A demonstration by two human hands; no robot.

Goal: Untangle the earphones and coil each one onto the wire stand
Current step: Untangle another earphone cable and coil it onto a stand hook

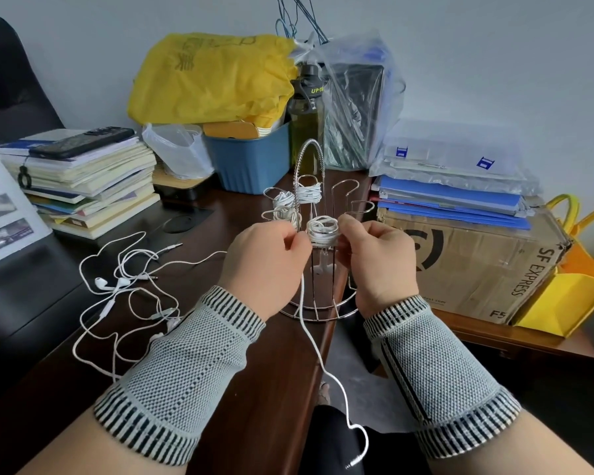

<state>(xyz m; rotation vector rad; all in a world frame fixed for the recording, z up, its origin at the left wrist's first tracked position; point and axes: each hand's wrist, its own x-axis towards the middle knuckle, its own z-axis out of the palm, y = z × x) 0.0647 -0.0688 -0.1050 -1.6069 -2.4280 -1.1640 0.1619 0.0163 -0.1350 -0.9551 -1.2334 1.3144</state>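
Both hands work at the wire stand (318,255), which stands on the dark bench (254,371) near its right edge. The left hand (264,258) pinches a white earphone cord (311,341) in its grip; the cord's free end trails down over the bench edge to its plug at the near side. The right hand (374,258) pinches the coil (323,229) wound on a near hook. Three more coils sit on farther hooks. Tangled earphones (124,286) lie loose to the left, near a stack of books (83,180).
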